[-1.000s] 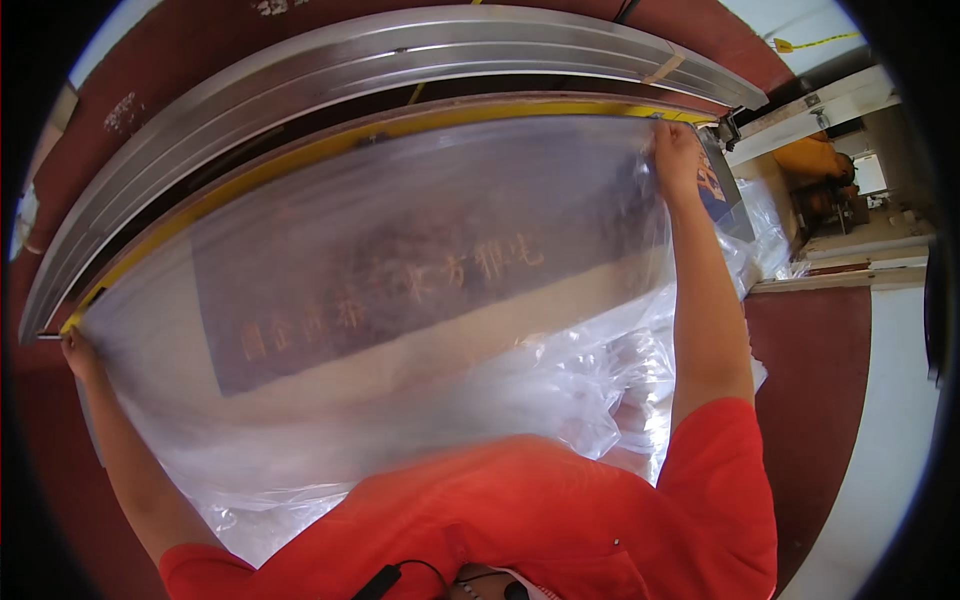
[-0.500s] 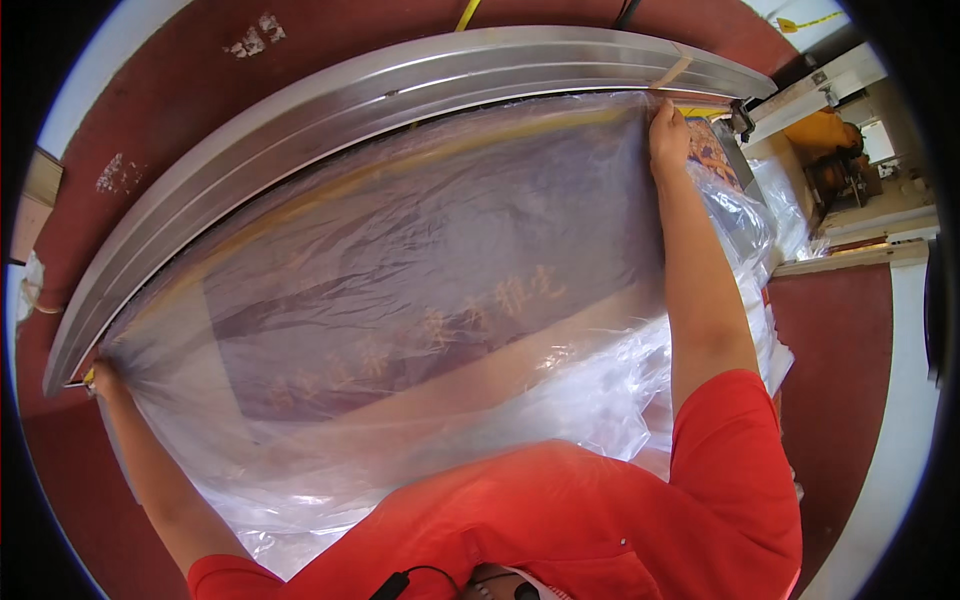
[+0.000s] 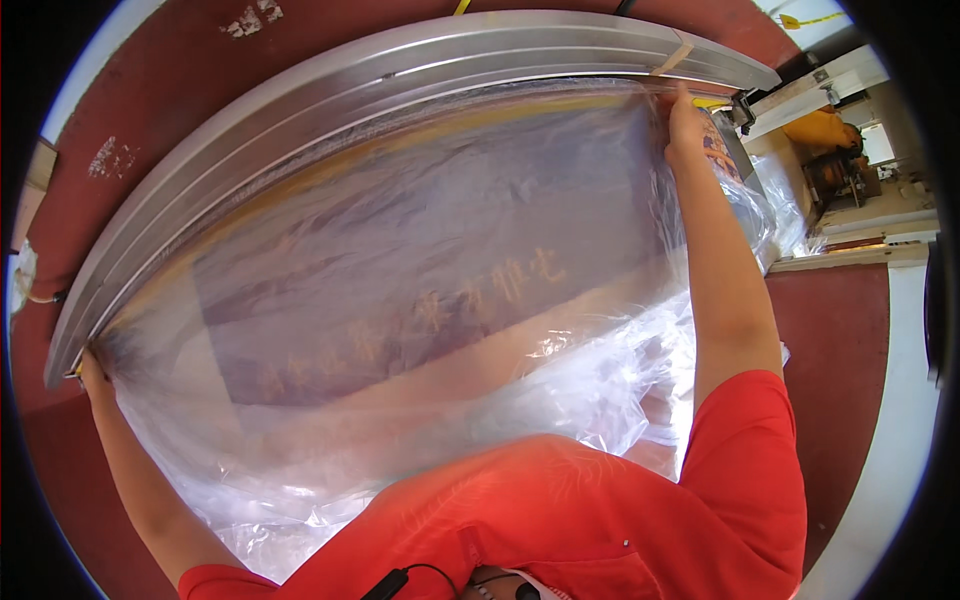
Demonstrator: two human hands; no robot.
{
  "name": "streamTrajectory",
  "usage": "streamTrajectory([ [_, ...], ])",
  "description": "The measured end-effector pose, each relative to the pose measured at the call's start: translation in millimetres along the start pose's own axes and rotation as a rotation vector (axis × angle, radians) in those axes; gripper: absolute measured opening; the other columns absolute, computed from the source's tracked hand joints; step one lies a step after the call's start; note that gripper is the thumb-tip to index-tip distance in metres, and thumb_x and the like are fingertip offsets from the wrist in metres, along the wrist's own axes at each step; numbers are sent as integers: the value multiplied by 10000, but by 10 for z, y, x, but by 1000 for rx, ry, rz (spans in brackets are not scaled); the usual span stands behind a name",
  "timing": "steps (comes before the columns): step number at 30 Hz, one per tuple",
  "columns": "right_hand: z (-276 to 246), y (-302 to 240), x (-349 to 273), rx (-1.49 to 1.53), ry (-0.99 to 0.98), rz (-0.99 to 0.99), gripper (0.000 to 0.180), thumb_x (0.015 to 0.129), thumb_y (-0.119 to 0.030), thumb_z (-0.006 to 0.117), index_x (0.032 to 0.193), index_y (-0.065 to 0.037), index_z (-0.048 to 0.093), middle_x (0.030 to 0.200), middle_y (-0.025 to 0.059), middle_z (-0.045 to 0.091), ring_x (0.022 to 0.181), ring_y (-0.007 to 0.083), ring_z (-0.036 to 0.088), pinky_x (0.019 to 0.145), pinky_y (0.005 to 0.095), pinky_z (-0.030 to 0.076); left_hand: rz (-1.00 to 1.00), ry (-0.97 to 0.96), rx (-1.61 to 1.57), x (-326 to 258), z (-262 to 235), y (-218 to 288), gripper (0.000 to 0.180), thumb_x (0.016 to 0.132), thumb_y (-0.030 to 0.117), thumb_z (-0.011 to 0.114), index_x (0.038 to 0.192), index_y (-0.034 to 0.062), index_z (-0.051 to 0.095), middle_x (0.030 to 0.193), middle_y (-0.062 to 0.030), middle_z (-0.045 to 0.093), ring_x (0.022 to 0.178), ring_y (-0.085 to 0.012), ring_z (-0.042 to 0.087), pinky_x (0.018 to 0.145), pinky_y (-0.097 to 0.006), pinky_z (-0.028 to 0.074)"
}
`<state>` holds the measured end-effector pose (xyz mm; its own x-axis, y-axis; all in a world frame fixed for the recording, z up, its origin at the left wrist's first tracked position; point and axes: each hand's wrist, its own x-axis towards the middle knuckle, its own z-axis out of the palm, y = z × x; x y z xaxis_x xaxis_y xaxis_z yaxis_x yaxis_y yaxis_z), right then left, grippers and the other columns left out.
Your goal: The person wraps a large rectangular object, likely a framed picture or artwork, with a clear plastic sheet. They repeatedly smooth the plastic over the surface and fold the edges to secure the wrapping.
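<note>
The single view came from a fisheye camera worn on the person's head, looking steeply down and forward over the red shirt [image 3: 600, 520] at the near edge. It sat close to the work: the clear plastic sheet [image 3: 420, 300] filled most of the frame, with the long metal rails [image 3: 400, 80] bending across the far side. The right rim, possibly showing a doorway, was too warped to read.
</note>
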<state>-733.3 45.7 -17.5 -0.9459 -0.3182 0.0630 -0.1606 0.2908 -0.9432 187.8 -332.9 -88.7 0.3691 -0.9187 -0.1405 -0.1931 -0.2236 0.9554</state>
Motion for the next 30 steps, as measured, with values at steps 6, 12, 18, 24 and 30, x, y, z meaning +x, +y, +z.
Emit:
streamTrajectory([
  [6, 331, -610, -1065, -232, -149, -787, 267, 754, -284, 542, 762, -18, 554, 739, 107, 570, 717, 225, 538, 669, 304, 408, -216, -223, -123, -449, -279, 631, 395, 820, 375, 453, 1069, 72, 504, 959, -67, 556, 847, -165, 529, 688, -283, 422],
  [12, 257, -714, -2520, -589, -805, -1206, 475, 758, -372, 518, 1094, -47, 437, 1130, 118, 444, 1119, 277, 345, 944, 407, 227, -135, -329, 140, -929, -1713, 740, 432, 830, 350, 423, 1120, 32, 457, 1073, -98, 511, 993, -229, 477, 850, -321, 378],
  [18, -16, -421, -2854, -623, -950, -1159, 649, 743, -443, 497, 1210, -27, 326, 1292, 108, 277, 1210, 266, 216, 997, 405, 122, 766, -315, 1358, -982, -519, 684, 325, 845, 206, 424, 1099, 6, 456, 974, -133, 545, 891, -233, 526, 787, -300, 393],
  [24, -58, -357, -2856, -629, -944, -1080, 629, 731, -410, 519, 1198, -27, 345, 1265, 106, 320, 1196, 269, 243, 985, 404, 145, 1505, -1034, 422, -5060, 3722, 1472, 328, 639, 302, 644, 865, 79, 559, 858, -97, 522, 866, -263, 487, 771, -354, 359],
  [30, -621, -126, -2922, -626, -752, -994, 650, 678, -351, 601, 1188, -28, 359, 1252, 108, 341, 1198, 256, 256, 976, 399, 177, 1046, -1074, 572, -5129, 4593, 1297, 217, 783, 223, 518, 698, 26, 548, 674, -85, 541, 612, -200, 511, 582, -303, 400],
])
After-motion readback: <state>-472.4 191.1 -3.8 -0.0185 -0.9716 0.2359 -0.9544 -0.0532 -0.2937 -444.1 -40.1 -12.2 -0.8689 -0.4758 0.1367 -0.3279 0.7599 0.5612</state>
